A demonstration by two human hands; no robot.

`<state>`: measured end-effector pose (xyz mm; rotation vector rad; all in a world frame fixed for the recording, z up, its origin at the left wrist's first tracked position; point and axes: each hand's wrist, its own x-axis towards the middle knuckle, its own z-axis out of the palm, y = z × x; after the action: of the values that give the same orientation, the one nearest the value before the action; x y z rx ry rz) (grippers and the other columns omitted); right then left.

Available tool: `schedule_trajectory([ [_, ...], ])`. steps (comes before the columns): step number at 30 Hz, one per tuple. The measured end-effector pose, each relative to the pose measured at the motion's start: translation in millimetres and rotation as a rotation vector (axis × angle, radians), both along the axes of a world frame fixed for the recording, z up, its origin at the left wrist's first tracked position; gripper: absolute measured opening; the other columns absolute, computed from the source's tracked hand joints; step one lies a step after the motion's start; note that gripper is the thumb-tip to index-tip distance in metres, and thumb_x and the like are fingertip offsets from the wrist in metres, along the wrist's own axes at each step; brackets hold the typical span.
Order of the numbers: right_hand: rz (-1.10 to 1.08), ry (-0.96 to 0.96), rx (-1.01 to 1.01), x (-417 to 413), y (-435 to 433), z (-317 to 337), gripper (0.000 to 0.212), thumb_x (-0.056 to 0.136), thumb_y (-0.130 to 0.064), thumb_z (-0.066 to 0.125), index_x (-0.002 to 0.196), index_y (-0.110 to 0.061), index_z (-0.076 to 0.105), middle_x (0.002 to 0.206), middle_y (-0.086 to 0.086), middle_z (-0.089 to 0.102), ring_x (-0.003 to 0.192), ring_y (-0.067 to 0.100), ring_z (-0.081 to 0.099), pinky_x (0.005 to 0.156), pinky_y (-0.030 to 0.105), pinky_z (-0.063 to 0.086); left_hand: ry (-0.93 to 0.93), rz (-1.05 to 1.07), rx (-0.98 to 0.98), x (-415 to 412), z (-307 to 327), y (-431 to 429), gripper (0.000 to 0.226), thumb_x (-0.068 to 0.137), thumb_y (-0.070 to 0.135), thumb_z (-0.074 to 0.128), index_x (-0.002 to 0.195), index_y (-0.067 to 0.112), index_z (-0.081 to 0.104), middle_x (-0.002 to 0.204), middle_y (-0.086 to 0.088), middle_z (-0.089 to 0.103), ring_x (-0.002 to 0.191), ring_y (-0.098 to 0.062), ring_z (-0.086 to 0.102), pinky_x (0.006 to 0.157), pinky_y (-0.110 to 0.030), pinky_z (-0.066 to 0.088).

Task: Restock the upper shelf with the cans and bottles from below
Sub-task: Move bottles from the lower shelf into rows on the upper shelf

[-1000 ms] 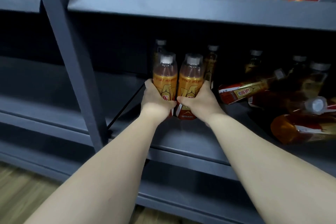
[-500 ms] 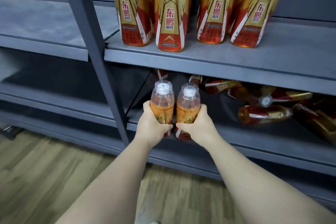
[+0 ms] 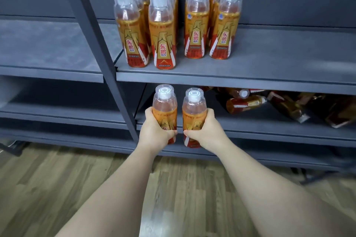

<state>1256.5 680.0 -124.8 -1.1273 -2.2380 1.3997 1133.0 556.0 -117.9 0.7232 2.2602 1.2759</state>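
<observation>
My left hand point(image 3: 156, 131) grips an upright orange drink bottle point(image 3: 164, 106) with a clear cap. My right hand point(image 3: 207, 131) grips a second, matching bottle point(image 3: 193, 110) beside it. Both bottles hang in front of the lower shelf point(image 3: 269, 132), just below the front lip of the upper shelf point(image 3: 269, 63). On the upper shelf stand rows of the same bottles point(image 3: 163, 31), in two blocks with a gap between them. Several more bottles point(image 3: 244, 102) lie on their sides in the shadow of the lower shelf, to the right of my hands.
A slanted grey upright post point(image 3: 100, 44) divides the rack just left of my hands. The shelf bay to its left point(image 3: 48, 48) holds nothing. The upper shelf has bare surface right of the bottle rows. Wooden floor point(image 3: 57, 188) lies below.
Both hands have pulled the two bottles out of the lower shelf and lifted them up toward the upper shelf's edge. My view has tilted upward, bringing the whole upper shelf into sight.
</observation>
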Motion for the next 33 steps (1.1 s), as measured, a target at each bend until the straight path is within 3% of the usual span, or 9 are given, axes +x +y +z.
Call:
schedule_trajectory([
  [8, -0.112, 0.009, 0.046, 34, -6, 63, 0.080, 0.077, -0.029, 0.085, 0.137, -0.024, 0.032, 0.120, -0.005, 0.055, 0.107, 0.014, 0.056, 0.083, 0.029, 0.046, 0.058, -0.105, 0.039, 11, 62, -5, 0.085, 0.075, 0.017, 0.086, 0.138, 0.024, 0.028, 0.115, 0.008, 0.051, 0.105, -0.016, 0.053, 0.082, -0.029, 0.043],
  [18, -0.169, 0.034, 0.135, 43, 40, 125, 0.079, 0.079, -0.033, 0.083, 0.137, -0.024, 0.031, 0.119, -0.008, 0.051, 0.107, 0.011, 0.052, 0.083, 0.029, 0.045, 0.117, -0.116, 0.134, 16, 116, 49, 0.079, 0.073, 0.018, 0.087, 0.131, 0.027, 0.034, 0.121, 0.008, 0.051, 0.111, -0.014, 0.051, 0.091, -0.030, 0.044],
  [22, -0.182, 0.054, 0.164, 36, 68, 139, 0.075, 0.080, -0.035, 0.083, 0.134, -0.025, 0.031, 0.121, -0.006, 0.052, 0.109, 0.014, 0.054, 0.086, 0.032, 0.049, 0.135, -0.082, 0.166, 12, 135, 75, 0.087, 0.076, 0.018, 0.086, 0.141, 0.023, 0.029, 0.118, 0.009, 0.048, 0.108, -0.012, 0.047, 0.092, -0.032, 0.044],
  [27, -0.189, 0.089, 0.163, 21, 102, 143, 0.079, 0.076, -0.036, 0.085, 0.135, -0.027, 0.032, 0.125, -0.002, 0.052, 0.113, 0.018, 0.055, 0.091, 0.039, 0.054, 0.213, -0.047, 0.144, 3, 146, 103, 0.079, 0.077, 0.018, 0.085, 0.135, 0.023, 0.032, 0.113, 0.010, 0.048, 0.103, -0.012, 0.047, 0.086, -0.029, 0.043],
  [33, -0.157, 0.102, 0.194, 4, 133, 141, 0.082, 0.076, -0.038, 0.085, 0.137, -0.027, 0.032, 0.128, -0.003, 0.050, 0.116, 0.017, 0.055, 0.094, 0.038, 0.053, 0.212, 0.014, 0.111, -2, 148, 128, 0.084, 0.078, 0.018, 0.084, 0.141, 0.020, 0.029, 0.126, 0.004, 0.050, 0.117, -0.020, 0.051, 0.096, -0.036, 0.047],
])
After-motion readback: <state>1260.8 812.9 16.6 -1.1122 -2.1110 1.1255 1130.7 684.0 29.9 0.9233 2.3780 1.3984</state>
